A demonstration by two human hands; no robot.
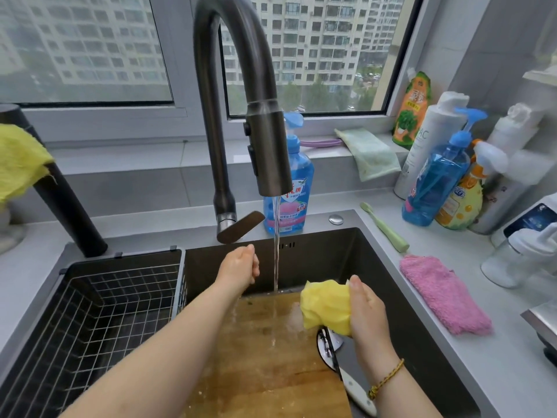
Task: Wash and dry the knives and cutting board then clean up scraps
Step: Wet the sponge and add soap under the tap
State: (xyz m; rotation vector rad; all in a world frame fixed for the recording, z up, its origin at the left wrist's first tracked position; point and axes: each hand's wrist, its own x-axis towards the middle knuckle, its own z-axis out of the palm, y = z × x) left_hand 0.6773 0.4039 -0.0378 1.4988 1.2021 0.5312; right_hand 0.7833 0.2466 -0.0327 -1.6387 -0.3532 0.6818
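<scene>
- The cutting board [265,357] lies tilted in the sink [391,282], lower centre of the frame, so the water stream [275,251] from the faucet [238,86] runs down its wet face.
- A knife [358,390] with a white handle rests along the board's right edge, waiting its turn, I'd say.
- My right hand [367,309] squeezes a bunched yellow cloth [327,309] just right of the stream, above the board, thumb up, wrist bent inward, probably to wet it for scrubbing.
- My left hand [241,267] hovers left of the stream, forearm stretched forward, fingers loosely curled, holding nothing I can see.
- A wire basket [90,312] sits at lower left; a pink cloth [443,294] lies on the counter at right.
</scene>
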